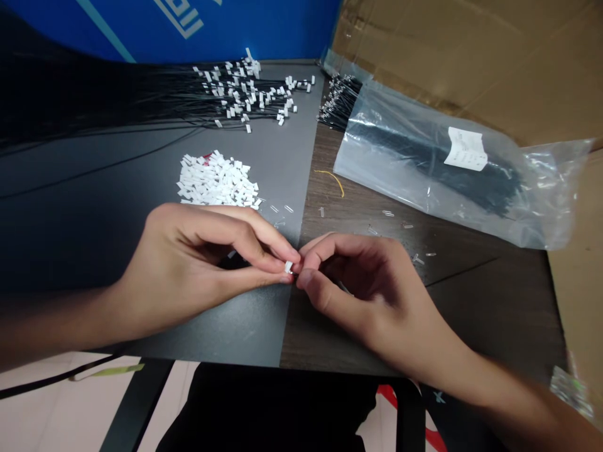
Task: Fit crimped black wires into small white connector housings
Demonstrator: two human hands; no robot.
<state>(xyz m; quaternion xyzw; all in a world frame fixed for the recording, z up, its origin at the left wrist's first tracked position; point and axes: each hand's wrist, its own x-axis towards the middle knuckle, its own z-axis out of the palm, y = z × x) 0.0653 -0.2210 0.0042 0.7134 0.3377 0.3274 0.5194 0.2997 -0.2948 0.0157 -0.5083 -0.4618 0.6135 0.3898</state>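
Observation:
My left hand [207, 257] is closed, its thumb and fingers pinching a small white connector housing [288, 267] above the table. Right beside it, the thumb and index finger of my right hand [362, 289] are pressed together, their tips almost touching the left fingertips. A thin black wire [464, 271] runs out to the right from behind my right hand; its end at the fingertips is mostly hidden. Just beyond my left hand lies a heap of loose white connector housings [219, 179].
A bundle of black wires with white connectors [249, 94] lies at the back left. At the back right, a clear plastic bag [414, 150] holds black wires with bare metal ends. Small clear bits [389, 213] and a yellow strip [336, 180] are scattered nearby. Cardboard [471, 56] borders the right.

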